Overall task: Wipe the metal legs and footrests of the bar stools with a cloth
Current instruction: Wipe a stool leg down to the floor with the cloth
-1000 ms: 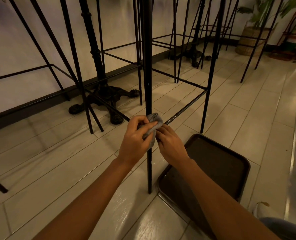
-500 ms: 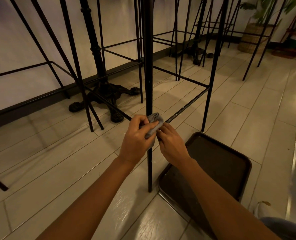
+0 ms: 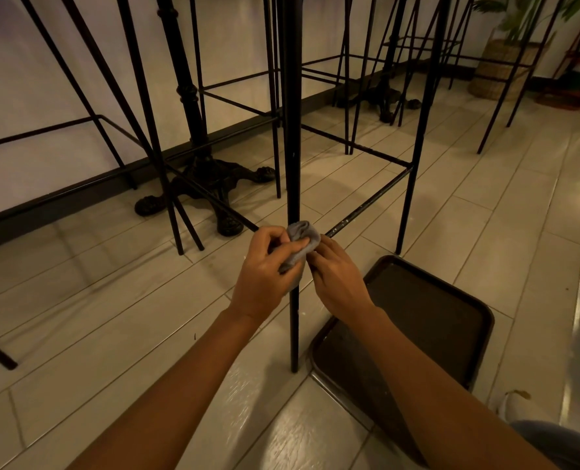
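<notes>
A black metal bar stool leg point(image 3: 292, 137) runs straight down the middle of the view to the tiled floor. A small grey cloth point(image 3: 300, 242) is wrapped round it where the footrest bar point(image 3: 366, 205) joins. My left hand point(image 3: 265, 273) grips the cloth against the leg from the left. My right hand point(image 3: 336, 279) pinches the cloth's right edge with its fingertips. The joint itself is hidden under the cloth and fingers.
A dark brown tray point(image 3: 478, 320) lies on the floor just right of the leg. An ornate black table base point(image 3: 210, 184) stands behind on the left. Several more stool frames line the white wall. A woven planter point(image 3: 499, 69) sits at the far right.
Both hands and the cloth have slid slightly up the leg and stay wrapped at the footrest joint. The view has shifted a little.
</notes>
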Demonstrator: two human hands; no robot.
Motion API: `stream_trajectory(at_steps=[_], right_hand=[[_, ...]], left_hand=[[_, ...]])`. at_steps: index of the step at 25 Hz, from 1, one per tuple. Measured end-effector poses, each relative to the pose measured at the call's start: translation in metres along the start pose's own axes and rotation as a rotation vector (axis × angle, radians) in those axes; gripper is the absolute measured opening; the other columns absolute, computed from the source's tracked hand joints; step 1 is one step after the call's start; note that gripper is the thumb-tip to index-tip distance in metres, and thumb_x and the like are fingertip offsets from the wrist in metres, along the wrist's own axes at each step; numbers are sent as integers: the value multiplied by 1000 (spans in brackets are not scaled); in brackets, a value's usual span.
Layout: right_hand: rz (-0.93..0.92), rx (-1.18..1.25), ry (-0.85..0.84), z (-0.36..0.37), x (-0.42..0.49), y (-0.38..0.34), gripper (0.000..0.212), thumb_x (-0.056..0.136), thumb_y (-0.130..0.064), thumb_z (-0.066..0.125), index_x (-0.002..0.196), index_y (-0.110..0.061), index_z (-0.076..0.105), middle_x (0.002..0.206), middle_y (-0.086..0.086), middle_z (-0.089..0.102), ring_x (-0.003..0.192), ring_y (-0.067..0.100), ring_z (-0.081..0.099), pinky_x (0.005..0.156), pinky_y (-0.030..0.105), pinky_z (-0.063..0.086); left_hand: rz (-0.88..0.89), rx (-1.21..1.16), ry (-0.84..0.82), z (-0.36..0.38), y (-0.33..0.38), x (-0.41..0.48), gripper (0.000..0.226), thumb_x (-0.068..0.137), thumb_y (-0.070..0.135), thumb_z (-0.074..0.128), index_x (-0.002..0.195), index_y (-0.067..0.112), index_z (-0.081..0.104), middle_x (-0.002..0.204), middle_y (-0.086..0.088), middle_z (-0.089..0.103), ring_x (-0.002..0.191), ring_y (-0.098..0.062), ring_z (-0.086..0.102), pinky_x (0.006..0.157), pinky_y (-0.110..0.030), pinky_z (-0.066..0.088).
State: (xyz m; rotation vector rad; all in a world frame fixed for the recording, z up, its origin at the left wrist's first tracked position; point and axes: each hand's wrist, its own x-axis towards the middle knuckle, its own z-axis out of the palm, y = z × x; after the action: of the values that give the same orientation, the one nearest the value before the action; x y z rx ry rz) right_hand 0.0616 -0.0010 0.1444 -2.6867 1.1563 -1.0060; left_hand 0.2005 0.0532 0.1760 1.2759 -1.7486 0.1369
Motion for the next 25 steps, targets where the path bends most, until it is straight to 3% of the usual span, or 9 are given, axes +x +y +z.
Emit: stream_trajectory(at_steps=[7,13,21,25], right_hand=[[-12,39,19,1,-1,3,37,90,-18,37,116,-3,60,120,17,61,119,33,50,100,45,44],[-44,39,43,0,0,8,35,89,-17,39,112,-5,62,113,13,66,114,31,54,98,35,40],[-79,22,35,-5,4,16,35,89,-16,39,113,-9,63,112,10,67,113,25,54,98,25,35],[-114,-15,64,-4,4,16,33,88,-14,41,110,-9,64,110,8,68,110,23,54,96,26,38]], left_hand=[[-95,-4,-18,18,-3,-18,28,81,20,59,102,3,64,101,-16,52,94,-10,46,91,-6,38],[-38,-70,5,13,-7,-28,26,80,17,61,102,3,63,101,-7,44,92,-1,41,86,-5,39],[-12,36,-93,22,-19,-41,26,81,21,62,103,7,60,101,-12,49,90,-14,48,84,-17,45],[-65,53,-116,30,-16,-50,26,76,15,70,99,5,62,98,-12,51,89,-13,48,82,-15,44]])
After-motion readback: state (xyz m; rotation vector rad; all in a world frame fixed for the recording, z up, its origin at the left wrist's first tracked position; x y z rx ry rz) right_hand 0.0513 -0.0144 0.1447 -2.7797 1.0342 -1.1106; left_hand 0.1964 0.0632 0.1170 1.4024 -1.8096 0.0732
